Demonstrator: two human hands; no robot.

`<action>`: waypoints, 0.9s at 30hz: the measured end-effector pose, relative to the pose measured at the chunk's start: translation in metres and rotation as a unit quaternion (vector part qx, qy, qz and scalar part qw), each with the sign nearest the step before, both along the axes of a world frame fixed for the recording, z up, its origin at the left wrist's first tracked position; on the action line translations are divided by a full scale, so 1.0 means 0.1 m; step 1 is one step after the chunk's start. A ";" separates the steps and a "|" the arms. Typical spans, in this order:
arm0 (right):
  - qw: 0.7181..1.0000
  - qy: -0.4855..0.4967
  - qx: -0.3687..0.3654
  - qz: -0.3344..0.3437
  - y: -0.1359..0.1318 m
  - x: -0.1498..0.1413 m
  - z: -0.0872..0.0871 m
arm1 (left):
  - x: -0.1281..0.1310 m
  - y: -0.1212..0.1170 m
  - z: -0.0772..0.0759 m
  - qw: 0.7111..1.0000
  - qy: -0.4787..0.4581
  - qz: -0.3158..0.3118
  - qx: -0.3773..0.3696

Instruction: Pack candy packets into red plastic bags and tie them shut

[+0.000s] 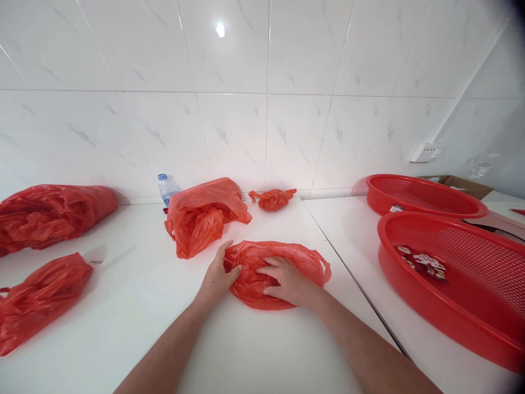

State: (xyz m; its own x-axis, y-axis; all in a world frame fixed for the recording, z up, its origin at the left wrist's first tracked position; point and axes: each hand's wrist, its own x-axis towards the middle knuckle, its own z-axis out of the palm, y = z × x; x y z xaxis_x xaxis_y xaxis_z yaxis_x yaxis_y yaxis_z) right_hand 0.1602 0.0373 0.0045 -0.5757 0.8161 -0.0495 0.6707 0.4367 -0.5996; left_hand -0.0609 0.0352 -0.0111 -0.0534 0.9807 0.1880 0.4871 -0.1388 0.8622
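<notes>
A red plastic bag (301,260) lies crumpled and flattened on the white table in front of me. My left hand (218,276) cups its left end, with thumb and index finger spread apart against the plastic; the other fingers are mostly hidden. Across the middle of the bag rests my right hand (289,282), its fingers spread and touching the film. Folds of plastic fill the space between both hands. Whether anything is inside this bag, I cannot tell.
Behind are an open-mouthed red bag (205,213), a small knotted red bag (274,199) and a water bottle (166,187). Two more red bags lie left. On the right stand two red baskets; the nearer basket (410,303) holds a dark printed packet (426,264).
</notes>
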 end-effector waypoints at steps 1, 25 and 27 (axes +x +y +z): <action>1.000 0.000 0.003 0.002 0.00 0.00 0.00 | 0.00 0.00 0.00 1.000 -0.001 -0.004 0.000; 1.000 0.009 0.005 0.000 -0.01 0.00 -0.01 | 0.01 0.01 -0.03 0.999 0.020 0.032 0.013; 1.000 0.011 0.008 0.000 -0.01 0.00 -0.01 | 0.00 0.00 -0.02 0.999 0.016 0.031 0.012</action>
State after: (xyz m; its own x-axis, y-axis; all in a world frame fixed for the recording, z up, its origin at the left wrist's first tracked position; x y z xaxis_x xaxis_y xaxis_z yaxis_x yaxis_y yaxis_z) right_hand 0.1601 0.0363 0.0039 -0.5770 0.8164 -0.0249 0.6575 0.4462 -0.6071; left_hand -0.0604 0.0357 -0.0135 -0.1070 0.9711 0.2134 0.5227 -0.1276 0.8429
